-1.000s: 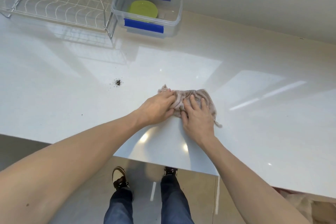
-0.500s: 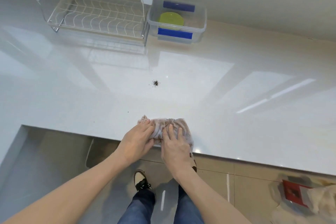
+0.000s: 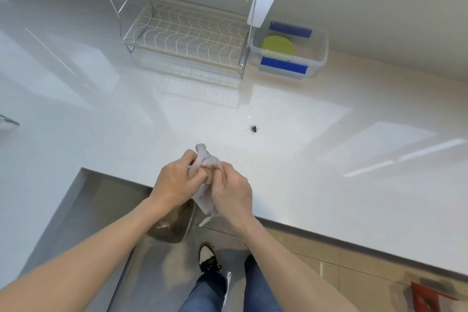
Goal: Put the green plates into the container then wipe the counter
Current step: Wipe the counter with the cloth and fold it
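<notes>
- Head view, nearest first: two legs in blue jeans (image 3: 210, 291) stand on the floor, with a dark and white shoe (image 3: 208, 257) showing below the arms.
- Left of the shoe, a metal bin (image 3: 174, 223) with dark contents sits low on a steel surface (image 3: 83, 213), below the near edge of the table (image 3: 329, 172).
- Both bare forearms reach forward, and the two hands meet over the near edge of the table.
- Left hand (image 3: 174, 182) is clenched on a pale cloth (image 3: 207, 159); its fingers wrap the left side of the bunched fabric.
- Right hand (image 3: 231, 191) is also clenched on the cloth, pinching it from the right, so the two hands touch across it.
- One end of the cloth pokes up beyond the knuckles, and a loose tail hangs down past the table edge between the wrists.
- Farther on, a small heap of dark crumbs (image 3: 253, 129) lies on the glossy white table, well apart from the hands, with a few specks scattered behind it.
- At the back left stands a white two-tier wire dish rack (image 3: 187, 33).
- Just beside the rack on its right sits a clear container (image 3: 315, 57) with blue clips.
- Green plates (image 3: 277, 47) lie flat inside the container, near its left end.
</notes>
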